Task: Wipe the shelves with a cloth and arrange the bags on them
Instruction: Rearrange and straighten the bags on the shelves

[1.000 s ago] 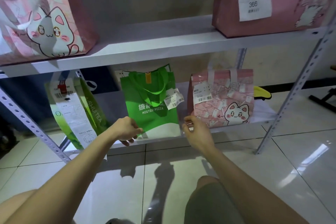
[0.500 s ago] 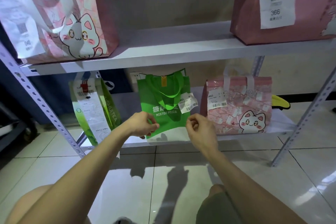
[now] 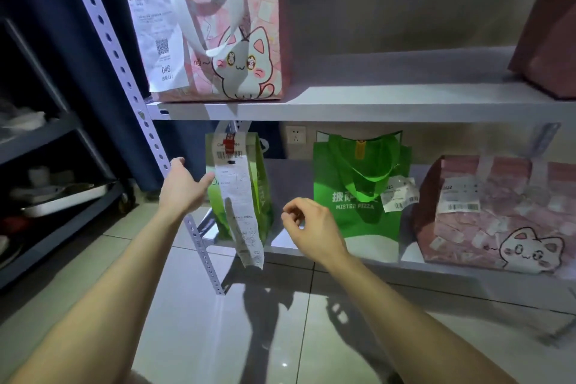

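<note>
arranging well along: three bags upright on the lower shelf [image 3: 343, 254], two more above. left hand [image 3: 184, 187] spread, reaching at the light green bag [image 3: 254, 196] by the post; right hand [image 3: 311, 224] loosely curled, empty, beside the green pizza bag [image 3: 358, 196]. no cloth in sight.

Five bags: three pink [image 3: 230, 40] [image 3: 498, 212] [image 3: 548, 40], two green [image 3: 255, 196] [image 3: 358, 190]; two hands [image 3: 184, 187] [image 3: 314, 227].

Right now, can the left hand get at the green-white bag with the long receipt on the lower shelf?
Probably yes. The left hand is open beside the green-white bag, at its left edge, with nothing between them. The shelf upright stands close behind the hand and may crowd the wrist.
</note>
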{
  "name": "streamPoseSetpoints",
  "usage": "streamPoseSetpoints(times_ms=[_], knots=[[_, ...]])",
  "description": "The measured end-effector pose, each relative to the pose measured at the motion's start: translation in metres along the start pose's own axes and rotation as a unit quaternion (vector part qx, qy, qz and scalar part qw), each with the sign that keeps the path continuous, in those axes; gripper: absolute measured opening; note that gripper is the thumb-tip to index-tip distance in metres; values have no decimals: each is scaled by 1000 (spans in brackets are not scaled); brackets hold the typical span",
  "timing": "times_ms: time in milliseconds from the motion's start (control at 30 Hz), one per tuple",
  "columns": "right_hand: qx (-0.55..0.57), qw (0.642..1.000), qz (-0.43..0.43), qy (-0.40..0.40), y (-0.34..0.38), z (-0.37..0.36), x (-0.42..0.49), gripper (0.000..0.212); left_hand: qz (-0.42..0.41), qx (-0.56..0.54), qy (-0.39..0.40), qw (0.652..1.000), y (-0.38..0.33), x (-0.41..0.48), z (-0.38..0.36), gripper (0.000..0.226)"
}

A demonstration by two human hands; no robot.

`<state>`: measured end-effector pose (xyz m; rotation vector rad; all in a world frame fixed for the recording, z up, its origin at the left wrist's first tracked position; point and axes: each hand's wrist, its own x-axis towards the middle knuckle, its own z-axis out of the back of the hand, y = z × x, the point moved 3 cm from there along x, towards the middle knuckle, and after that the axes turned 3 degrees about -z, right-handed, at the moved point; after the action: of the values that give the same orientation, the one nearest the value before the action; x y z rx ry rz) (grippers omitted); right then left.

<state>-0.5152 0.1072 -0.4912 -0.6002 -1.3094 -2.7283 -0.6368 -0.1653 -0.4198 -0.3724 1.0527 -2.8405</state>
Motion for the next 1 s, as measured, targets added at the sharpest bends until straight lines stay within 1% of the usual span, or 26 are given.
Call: streamPoseSetpoints(times_ms=[67, 133, 200, 267, 300, 333, 433, 467, 500, 567, 600, 633, 700, 767, 833, 900, 1000], knots=[[-11, 1000, -6, 23, 4, -7, 7, 15, -11, -65, 24, 998, 2, 6, 0, 95], [-24, 998, -15, 48, 9, -14, 14, 28, -17, -150, 44, 988, -1, 9, 2, 101], [-41, 997, -18, 67, 13, -20, 21, 37, -24, -205, 63, 976, -8, 11, 4, 107], [-59, 995, -24, 75, 17, -22, 29, 47, -29, -236, 87, 967, -15, 12, 3, 104], [-65, 995, -29, 77, 20, -22, 34, 53, -31, -243, 96, 965, -17, 12, 1, 94], [-69, 994, -34, 77, 23, -22, 40, 59, -34, -242, 101, 964, -19, 11, -1, 80], [-78, 992, -65, 77, 28, -21, 56, 78, -70, -223, 115, 965, -21, 8, -4, 31], [-76, 991, -78, 80, 29, -22, 59, 78, -85, -219, 130, 963, -20, 7, -3, 20], [-66, 990, -88, 84, 29, -24, 59, 71, -103, -214, 153, 959, -20, 6, -1, 15], [-31, 990, -95, 95, 29, -32, 53, 52, -140, -202, 207, 947, -21, -1, 8, 20], [-16, 990, -97, 98, 30, -35, 47, 45, -153, -202, 227, 940, -23, -6, 14, 22], [-5, 991, -98, 94, 32, -37, 41, 41, -162, -210, 242, 933, -26, -13, 21, 25], [25, 994, -87, 61, 37, -35, 29, 32, -175, -232, 254, 923, -35, -27, 35, 29], [66, 996, -54, 17, 49, -24, 15, 26, -192, -243, 244, 919, -46, -42, 53, 31], [76, 997, -14, -21, 69, -5, 0, 25, -208, -248, 218, 921, -59, -62, 73, 33], [74, 995, 36, -48, 94, 21, -10, 26, -223, -277, 182, 917, -75, -83, 96, 36], [65, 990, 97, -85, 133, 76, -6, 21, -260, -346, 129, 892, -115, -103, 123, 34]])
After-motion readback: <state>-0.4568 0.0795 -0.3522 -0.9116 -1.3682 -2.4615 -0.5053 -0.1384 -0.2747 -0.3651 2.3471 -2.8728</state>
